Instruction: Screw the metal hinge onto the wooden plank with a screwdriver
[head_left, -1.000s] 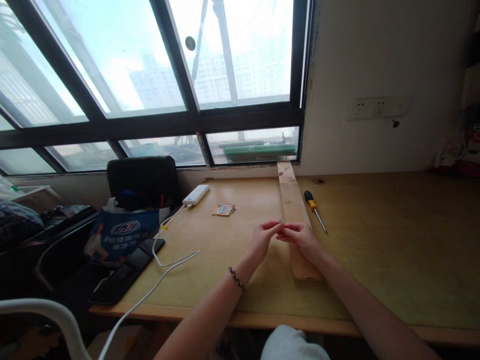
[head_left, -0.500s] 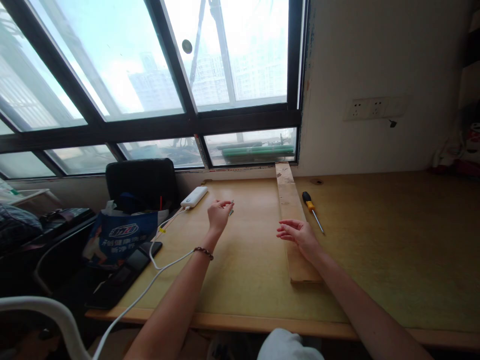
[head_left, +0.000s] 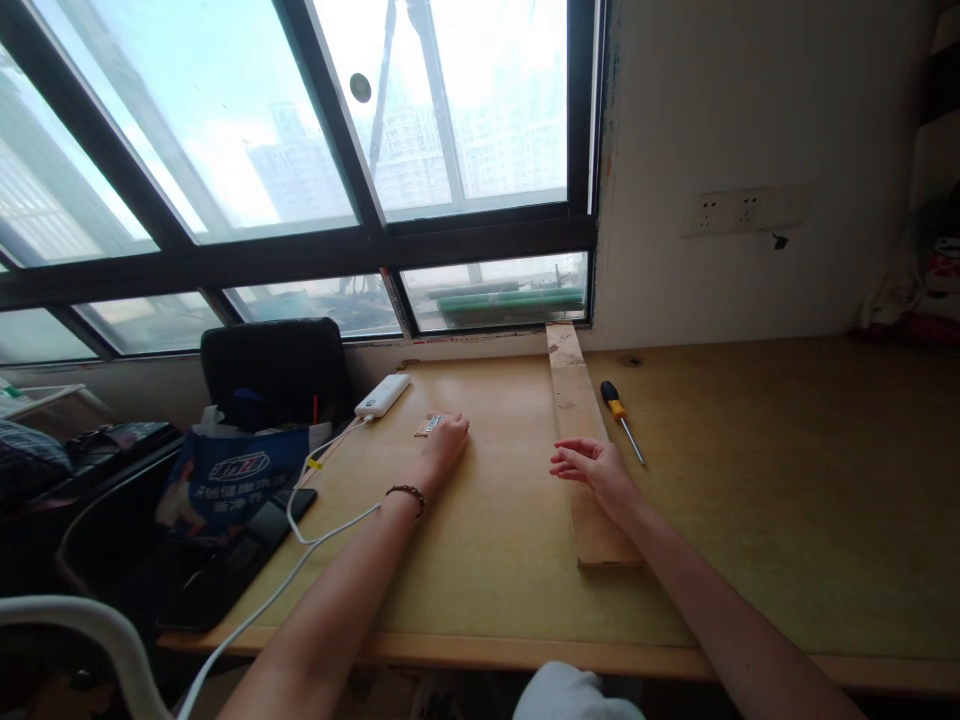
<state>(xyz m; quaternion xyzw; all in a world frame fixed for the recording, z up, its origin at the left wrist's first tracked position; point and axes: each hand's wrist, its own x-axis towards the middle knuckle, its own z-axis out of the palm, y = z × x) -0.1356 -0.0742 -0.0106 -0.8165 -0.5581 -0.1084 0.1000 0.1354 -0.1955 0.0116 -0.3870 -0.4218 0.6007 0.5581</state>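
Observation:
My left hand [head_left: 447, 442] is low over the tabletop, palm down with its fingers curled; its fingertips and whatever they may hold are hidden. Just left of it lies a small flat packet or card [head_left: 429, 425] with light and dark marks, partly covered by the hand. My right hand [head_left: 595, 472] rests over a long wooden board [head_left: 576, 395], fingers loosely stretched toward the left and nothing visible in them. Right of the board lies a screwdriver [head_left: 615, 409] with a black and yellow handle, its shaft pointing toward me.
A white power bank [head_left: 382, 396] with a white cable [head_left: 328, 537] lies on the table's left side. Beyond the left edge are a dark chair [head_left: 274, 365] and a blue printed bag [head_left: 225, 480]. A window and a wall with sockets [head_left: 742, 210] stand behind the table.
My left hand has lowered toward the tabletop and turned palm down, from a raised pinch on something tiny. The small packet or card now shows beside it. My right hand stays put.

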